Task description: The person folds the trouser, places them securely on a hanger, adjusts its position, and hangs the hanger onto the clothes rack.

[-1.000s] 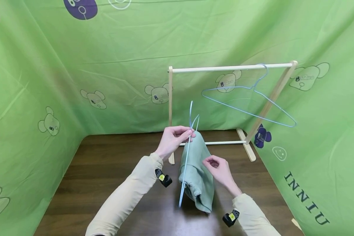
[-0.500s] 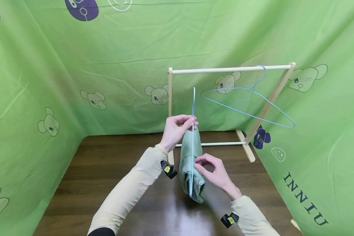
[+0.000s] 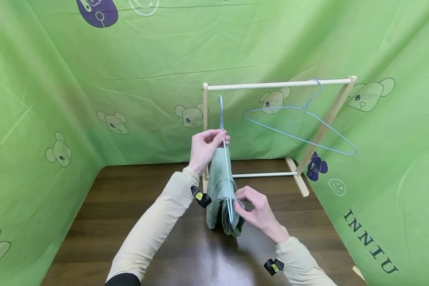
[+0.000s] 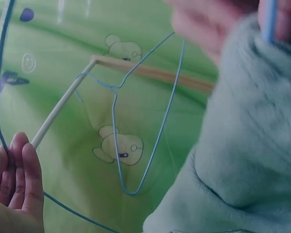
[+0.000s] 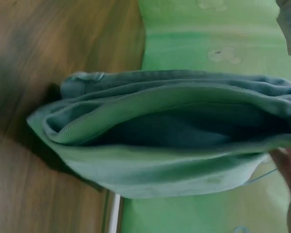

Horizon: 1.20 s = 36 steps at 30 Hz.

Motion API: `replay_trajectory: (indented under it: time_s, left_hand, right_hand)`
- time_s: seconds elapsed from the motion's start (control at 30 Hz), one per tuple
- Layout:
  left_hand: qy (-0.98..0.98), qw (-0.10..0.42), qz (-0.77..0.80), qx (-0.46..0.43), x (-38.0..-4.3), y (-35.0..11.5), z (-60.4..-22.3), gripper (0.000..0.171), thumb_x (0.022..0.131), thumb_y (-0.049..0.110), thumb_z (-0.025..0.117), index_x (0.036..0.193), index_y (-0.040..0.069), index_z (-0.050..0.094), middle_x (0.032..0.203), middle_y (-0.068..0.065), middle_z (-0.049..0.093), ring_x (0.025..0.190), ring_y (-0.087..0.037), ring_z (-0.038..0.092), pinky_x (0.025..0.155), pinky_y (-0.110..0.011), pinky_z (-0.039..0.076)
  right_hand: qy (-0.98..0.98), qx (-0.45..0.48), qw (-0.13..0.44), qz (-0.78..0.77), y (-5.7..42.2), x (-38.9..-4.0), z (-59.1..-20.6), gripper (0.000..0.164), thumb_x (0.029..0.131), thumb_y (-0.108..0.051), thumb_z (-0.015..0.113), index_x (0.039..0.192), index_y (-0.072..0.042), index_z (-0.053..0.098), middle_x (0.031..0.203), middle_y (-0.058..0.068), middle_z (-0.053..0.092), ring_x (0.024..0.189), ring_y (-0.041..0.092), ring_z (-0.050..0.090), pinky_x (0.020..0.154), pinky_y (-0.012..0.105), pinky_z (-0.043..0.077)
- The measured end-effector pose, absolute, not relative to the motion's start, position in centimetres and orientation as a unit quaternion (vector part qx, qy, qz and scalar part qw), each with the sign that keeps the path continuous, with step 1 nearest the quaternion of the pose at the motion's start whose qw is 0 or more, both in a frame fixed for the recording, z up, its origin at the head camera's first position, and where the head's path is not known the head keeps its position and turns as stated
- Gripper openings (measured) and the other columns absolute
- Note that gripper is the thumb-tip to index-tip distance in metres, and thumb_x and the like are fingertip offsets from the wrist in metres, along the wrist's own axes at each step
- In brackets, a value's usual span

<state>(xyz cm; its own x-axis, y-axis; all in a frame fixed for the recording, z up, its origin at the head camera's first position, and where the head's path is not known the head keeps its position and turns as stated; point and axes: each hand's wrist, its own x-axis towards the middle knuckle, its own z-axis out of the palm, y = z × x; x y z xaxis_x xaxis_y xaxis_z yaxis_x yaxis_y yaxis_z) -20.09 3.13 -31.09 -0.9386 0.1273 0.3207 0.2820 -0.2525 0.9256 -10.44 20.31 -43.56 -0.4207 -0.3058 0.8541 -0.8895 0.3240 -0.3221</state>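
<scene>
My left hand (image 3: pixel 205 149) pinches a light blue wire hanger (image 3: pixel 221 113) just below its hook, which points up. A folded grey-green garment (image 3: pixel 218 178) hangs doubled over the hanger, its lower folds just above the table. At the near end of the hanger, my right hand (image 3: pixel 255 210) pinches the garment between thumb and fingers. In the right wrist view the garment (image 5: pixel 184 170) gapes between its layers, with the fingers at its right edge. The left wrist view shows the left hand (image 4: pixel 19 189) on the wire; part of the hanger is hidden by cloth.
A wooden rack with a white top rail (image 3: pixel 257 85) stands at the back right. A second blue hanger (image 3: pixel 296 137) hangs from its right part. The dark wooden table (image 3: pixel 128 210) lies below, and green printed cloth (image 3: pixel 139 95) encloses the sides and back.
The left hand has raised the hanger, turned it more upright and moved slightly left. The garment rose with it. My right hand has moved left and taken hold of the garment's near edge.
</scene>
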Motion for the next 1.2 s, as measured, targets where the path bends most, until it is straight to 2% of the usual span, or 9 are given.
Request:
replay_trajectory:
  time_s: [0.17,0.33,0.43,0.7,0.77,0.87,1.03,1.1,1.2]
  left_hand:
    - [-0.577,0.074,-0.801,-0.138,-21.0,2.9,-30.8,0.023,0.095,-0.003,0.063,0.111,-0.018,0.066,0.083,-0.015,0.077,0.066,-0.005,0.071,0.071,-0.023,0.06]
    - [-0.558,0.088,-0.815,-0.132,-21.4,2.8,-30.6,0.022,0.094,-0.005,0.064,0.11,-0.02,0.065,0.073,0.002,0.074,0.063,-0.005,0.07,0.068,-0.021,0.059]
    - [-0.557,0.093,-0.814,-0.135,-21.3,2.7,-30.5,0.022,0.094,-0.004,0.064,0.11,-0.019,0.066,0.074,0.0,0.075,0.064,-0.006,0.07,0.069,-0.021,0.059]
    - [-0.596,0.107,-0.777,-0.173,-20.5,2.8,-30.0,0.021,0.095,-0.002,0.063,0.11,-0.017,0.067,0.096,-0.032,0.073,0.066,-0.002,0.07,0.072,-0.024,0.06]
    - [-0.601,0.108,-0.771,-0.181,-20.6,2.9,-30.0,0.021,0.096,-0.002,0.062,0.11,-0.016,0.067,0.098,-0.034,0.072,0.066,-0.001,0.07,0.072,-0.023,0.06]
    - [-0.603,0.104,-0.768,-0.189,-21.0,3.1,-30.0,0.022,0.096,-0.001,0.062,0.111,-0.016,0.067,0.1,-0.034,0.071,0.067,0.0,0.07,0.073,-0.022,0.059]
    - [-0.606,0.092,-0.766,-0.196,-21.5,3.3,-30.2,0.022,0.096,-0.001,0.063,0.112,-0.016,0.067,0.1,-0.033,0.072,0.069,-0.001,0.07,0.075,-0.024,0.06]
    - [-0.607,0.092,-0.765,-0.195,-21.7,3.3,-30.3,0.022,0.096,-0.001,0.063,0.112,-0.016,0.067,0.099,-0.032,0.072,0.069,-0.001,0.07,0.074,-0.024,0.06]
    - [-0.609,0.093,-0.763,-0.195,-21.9,3.4,-30.4,0.022,0.096,-0.001,0.063,0.112,-0.016,0.067,0.099,-0.033,0.072,0.069,-0.001,0.07,0.073,-0.023,0.06]
  right_hand:
    - [-0.688,0.442,0.472,0.328,19.6,-10.9,-42.7,0.023,0.095,-0.004,0.054,0.076,0.003,0.066,0.082,0.013,0.066,0.072,0.023,0.063,0.068,0.025,0.054]
    - [-0.659,0.458,0.508,0.314,19.5,-10.9,-42.1,0.023,0.094,0.0,0.056,0.074,0.006,0.066,0.081,0.016,0.066,0.073,0.027,0.065,0.07,0.027,0.056]
    - [-0.659,0.458,0.506,0.317,19.5,-11.0,-42.1,0.022,0.094,0.0,0.056,0.075,0.006,0.066,0.08,0.017,0.066,0.073,0.027,0.065,0.071,0.028,0.056]
    - [-0.699,0.432,0.441,0.36,19.8,-11.1,-43.0,0.022,0.097,-0.011,0.059,0.087,0.005,0.07,0.086,0.018,0.066,0.081,0.029,0.064,0.082,0.028,0.053]
    - [-0.705,0.421,0.423,0.384,19.8,-11.0,-43.1,0.018,0.096,-0.009,0.062,0.09,0.005,0.071,0.088,0.018,0.067,0.083,0.028,0.064,0.085,0.026,0.052]
    - [-0.702,0.403,0.387,0.441,19.7,-10.8,-42.7,0.008,0.09,0.003,0.064,0.093,0.005,0.071,0.089,0.017,0.068,0.086,0.024,0.064,0.088,0.021,0.052]
    - [-0.673,0.37,0.306,0.563,19.3,-10.2,-41.2,0.021,0.086,0.021,0.05,0.094,0.012,0.067,0.091,0.019,0.066,0.093,0.011,0.063,0.086,0.017,0.051]
    - [-0.663,0.36,0.272,0.598,19.1,-9.9,-40.6,0.021,0.089,0.021,0.046,0.095,0.015,0.065,0.094,0.014,0.068,0.095,0.009,0.063,0.084,0.016,0.051]
    - [-0.663,0.339,0.238,0.623,18.7,-9.6,-39.7,0.013,0.092,0.014,0.052,0.094,0.015,0.065,0.098,0.0,0.07,0.099,0.008,0.063,0.088,0.018,0.051]
